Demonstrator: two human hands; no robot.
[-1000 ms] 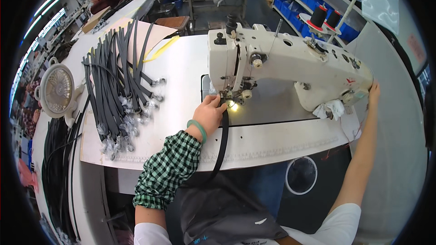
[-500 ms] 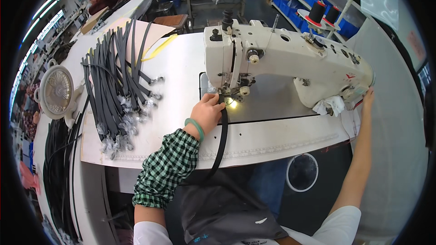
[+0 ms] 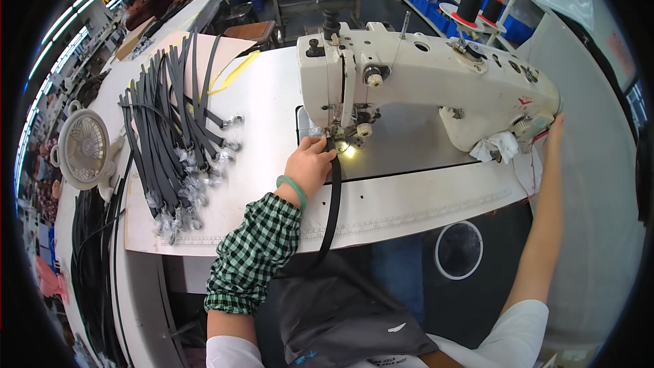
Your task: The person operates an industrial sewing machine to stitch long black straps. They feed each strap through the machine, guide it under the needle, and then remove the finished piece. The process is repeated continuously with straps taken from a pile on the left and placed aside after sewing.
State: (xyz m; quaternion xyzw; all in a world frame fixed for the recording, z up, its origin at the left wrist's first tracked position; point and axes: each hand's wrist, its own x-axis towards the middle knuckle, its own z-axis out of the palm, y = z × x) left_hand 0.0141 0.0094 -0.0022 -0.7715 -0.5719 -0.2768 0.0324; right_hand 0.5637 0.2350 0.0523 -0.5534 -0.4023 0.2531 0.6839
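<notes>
A cream-coloured sewing machine (image 3: 409, 61) stands on the white table, its small lamp lit by the needle. My left hand (image 3: 308, 163), with a green bangle at the wrist, pinches a black strap (image 3: 334, 197) right at the presser foot. From there the strap curves down over the table's front edge toward my lap. My right hand (image 3: 555, 129) reaches to the far right end of the machine and touches it around the handwheel; its fingers are mostly hidden behind the machine. A white cloth (image 3: 496, 148) is tucked by the machine's base near that hand.
Left of the machine lies a pile of black straps (image 3: 160, 129) with plastic-wrapped metal ends. A round pale plastic basket (image 3: 83, 148) sits farther left, above long hanging black strips (image 3: 88, 252). Thread cones (image 3: 469, 7) stand behind the machine. Blue bins (image 3: 426, 0) fill the back shelves.
The whole view has shifted slightly, so the machine appears a little farther left. Both hands keep their places, the left on the strap and the right at the machine's end.
</notes>
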